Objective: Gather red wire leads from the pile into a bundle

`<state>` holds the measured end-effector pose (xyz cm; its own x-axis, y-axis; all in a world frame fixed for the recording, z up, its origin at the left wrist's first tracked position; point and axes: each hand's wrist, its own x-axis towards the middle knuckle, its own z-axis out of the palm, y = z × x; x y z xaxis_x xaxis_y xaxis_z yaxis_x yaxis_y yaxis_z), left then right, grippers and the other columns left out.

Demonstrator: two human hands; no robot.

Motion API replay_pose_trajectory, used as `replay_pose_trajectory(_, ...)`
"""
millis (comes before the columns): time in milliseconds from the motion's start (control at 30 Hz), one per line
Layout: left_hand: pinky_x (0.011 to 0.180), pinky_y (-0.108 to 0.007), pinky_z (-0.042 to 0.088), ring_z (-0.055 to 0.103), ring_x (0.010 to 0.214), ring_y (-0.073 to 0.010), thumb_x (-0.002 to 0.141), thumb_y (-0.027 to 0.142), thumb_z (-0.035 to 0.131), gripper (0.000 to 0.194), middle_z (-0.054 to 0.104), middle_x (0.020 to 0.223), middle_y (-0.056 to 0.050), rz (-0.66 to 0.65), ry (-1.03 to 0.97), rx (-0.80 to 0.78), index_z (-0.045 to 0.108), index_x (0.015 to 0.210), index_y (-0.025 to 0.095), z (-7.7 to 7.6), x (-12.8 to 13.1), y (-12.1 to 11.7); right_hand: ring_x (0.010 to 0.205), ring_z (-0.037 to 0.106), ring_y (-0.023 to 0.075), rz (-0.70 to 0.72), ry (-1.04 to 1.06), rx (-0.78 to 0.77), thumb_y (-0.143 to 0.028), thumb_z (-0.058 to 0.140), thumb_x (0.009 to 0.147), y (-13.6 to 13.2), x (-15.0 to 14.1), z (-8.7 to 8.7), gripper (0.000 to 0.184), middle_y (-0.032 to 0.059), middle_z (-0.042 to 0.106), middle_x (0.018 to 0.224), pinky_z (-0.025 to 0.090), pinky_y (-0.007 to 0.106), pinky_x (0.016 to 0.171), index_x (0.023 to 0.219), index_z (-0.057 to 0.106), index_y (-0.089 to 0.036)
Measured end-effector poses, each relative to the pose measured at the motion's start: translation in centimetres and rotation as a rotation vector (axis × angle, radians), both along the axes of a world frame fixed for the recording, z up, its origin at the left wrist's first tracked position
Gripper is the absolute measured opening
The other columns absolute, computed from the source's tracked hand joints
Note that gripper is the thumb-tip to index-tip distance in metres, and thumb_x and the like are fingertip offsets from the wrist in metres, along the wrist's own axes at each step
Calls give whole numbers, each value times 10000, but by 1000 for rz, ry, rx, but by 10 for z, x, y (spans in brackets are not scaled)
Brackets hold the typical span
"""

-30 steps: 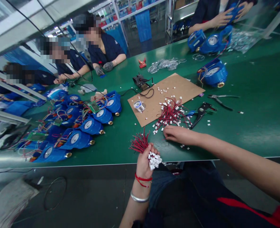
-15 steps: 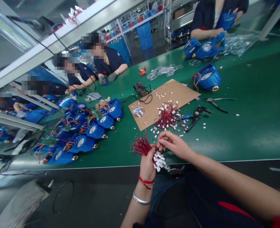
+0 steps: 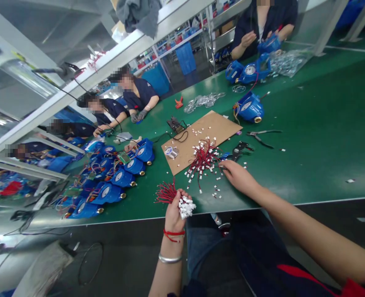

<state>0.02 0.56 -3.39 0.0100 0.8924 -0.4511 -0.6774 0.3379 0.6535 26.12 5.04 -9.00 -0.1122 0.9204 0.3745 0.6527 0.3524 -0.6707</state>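
Observation:
My left hand (image 3: 173, 211) is closed round a bundle of red wires (image 3: 166, 193) with white connectors (image 3: 186, 207) at their near end, held just over the front edge of the green table (image 3: 318, 136). My right hand (image 3: 238, 175) reaches out to the loose pile of red wires with white plugs (image 3: 203, 157) at the near corner of the cardboard sheet (image 3: 211, 126); its fingers rest at the pile's right edge, and whether they pinch a wire is hidden.
Several blue meter housings (image 3: 114, 181) crowd the left of the table. A solder spool (image 3: 170, 152), black crimping tool (image 3: 239, 148), pliers (image 3: 261, 135) and another blue meter (image 3: 250, 108) lie near the cardboard. Other people sit along the far side.
My right hand left the bundle in my left hand and moved out to the loose wire pile. The camera tilted up, so everything sits lower and smaller.

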Motion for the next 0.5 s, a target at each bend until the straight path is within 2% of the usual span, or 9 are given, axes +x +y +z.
replay_pose_trajectory(100, 679, -227, 520, 600, 673, -103, 870, 127, 522, 127, 580, 730, -20, 43, -31, -43, 602, 772, 132, 3, 5, 4, 1181, 451, 262, -60, -209, 60, -139, 423, 867, 8, 33, -7, 340, 126, 529, 1262, 377, 480, 1004, 1177, 564, -148)
replay_pose_trajectory(233, 683, -226, 528, 600, 657, -93, 903, 103, 436, 209, 574, 708, -19, 49, -41, -69, 585, 758, 127, 7, 15, 12, 1204, 398, 295, -32, -327, 45, -179, 470, 845, 9, 48, -3, 282, 128, 492, 1281, 399, 496, 978, 1090, 609, -168)
replay_pose_trajectory(367, 702, -248, 546, 612, 659, -99, 894, 101, 447, 195, 589, 706, -25, 45, -30, -97, 589, 763, 124, 8, 20, 23, 1248, 351, 294, -18, -290, 56, -109, 505, 765, 8, 46, 2, 242, 144, 410, 1327, 372, 471, 1025, 991, 585, -142)
replay_pose_trajectory(500, 694, -249, 555, 622, 660, -108, 880, 106, 470, 164, 594, 699, -22, 20, -29, -115, 591, 775, 136, 6, 18, 40, 1285, 336, 259, -37, -173, 50, -11, 430, 713, 7, 56, 10, 261, 132, 363, 1352, 348, 450, 1057, 907, 526, -158)
